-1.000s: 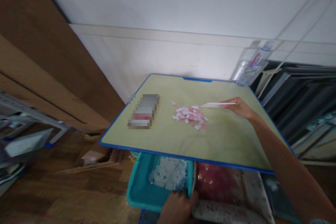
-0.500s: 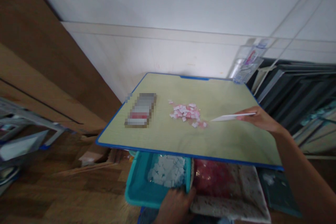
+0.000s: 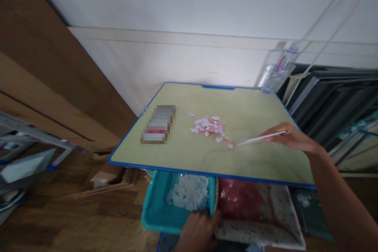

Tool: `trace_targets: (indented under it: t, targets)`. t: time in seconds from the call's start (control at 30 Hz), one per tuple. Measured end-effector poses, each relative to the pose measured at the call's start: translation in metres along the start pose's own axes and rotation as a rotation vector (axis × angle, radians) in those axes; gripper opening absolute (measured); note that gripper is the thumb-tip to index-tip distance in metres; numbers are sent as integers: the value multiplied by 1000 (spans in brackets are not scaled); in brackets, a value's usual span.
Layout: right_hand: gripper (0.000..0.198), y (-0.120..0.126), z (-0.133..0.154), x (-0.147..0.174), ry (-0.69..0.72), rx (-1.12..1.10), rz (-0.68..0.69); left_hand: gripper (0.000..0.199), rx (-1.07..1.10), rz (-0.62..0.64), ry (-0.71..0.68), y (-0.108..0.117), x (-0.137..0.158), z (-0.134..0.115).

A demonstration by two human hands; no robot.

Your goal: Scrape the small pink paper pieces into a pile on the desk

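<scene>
On the tabletop (image 3: 256, 165), right of centre: right hand (image 3: 291, 138), grip closed on a thin white strip (image 3: 260, 138), tip touching the pink-and-white paper pieces (image 3: 210, 126). Near edge, below: left hand (image 3: 197, 233) grasping teal bin (image 3: 161, 216) of white pieces (image 3: 189, 192).
</scene>
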State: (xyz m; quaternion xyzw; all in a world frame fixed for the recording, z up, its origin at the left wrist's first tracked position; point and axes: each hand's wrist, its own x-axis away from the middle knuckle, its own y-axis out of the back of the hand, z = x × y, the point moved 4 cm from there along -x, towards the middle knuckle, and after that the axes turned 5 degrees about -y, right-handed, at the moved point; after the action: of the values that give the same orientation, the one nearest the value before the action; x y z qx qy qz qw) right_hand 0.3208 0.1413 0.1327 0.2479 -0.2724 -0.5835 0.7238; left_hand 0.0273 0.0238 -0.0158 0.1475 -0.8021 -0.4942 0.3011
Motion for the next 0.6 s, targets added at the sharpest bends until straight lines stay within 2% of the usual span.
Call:
trace_targets:
  t: [0.23,0.43,0.6]
  targets:
    - [35,1,1,5,2,43,-63,35,7,-2,-2,1,1,-1]
    - [36,-10,21,-1,64,35,30,40,-8,20,-10,1,1,0]
    - [38,-6,27,-5,73,128,-85,38,2,27,-11,2,1,-1]
